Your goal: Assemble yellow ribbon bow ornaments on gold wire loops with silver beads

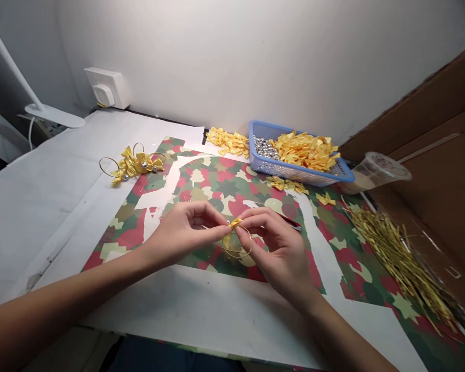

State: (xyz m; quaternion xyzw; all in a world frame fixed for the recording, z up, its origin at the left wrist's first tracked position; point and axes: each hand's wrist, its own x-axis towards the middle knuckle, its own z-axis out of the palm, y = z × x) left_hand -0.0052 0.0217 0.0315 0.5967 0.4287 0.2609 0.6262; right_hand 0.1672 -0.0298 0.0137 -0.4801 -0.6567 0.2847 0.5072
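Note:
Between my two hands, over the patterned sheet, is a yellow ribbon bow (235,222) with a loop of gold cord (238,257) hanging below it. My left hand (189,225) pinches the bow's left side between thumb and fingertips. From the other side my right hand (277,248) pinches the bow and the cord loop close by. The fingertips hide part of the bow. Behind my right hand lies a slim red tool (292,222), partly covered. Several finished-looking bows with gold loops and silver bells (137,164) lie in a cluster at the left.
A blue basket (302,178) holds yellow bows and silver bells. Loose bows (228,142) lie beside it. Gold cords (399,258) are bundled at the right, near a tilted plastic cup (383,170) and cardboard (442,144). A white lamp base (56,116) stands at the left.

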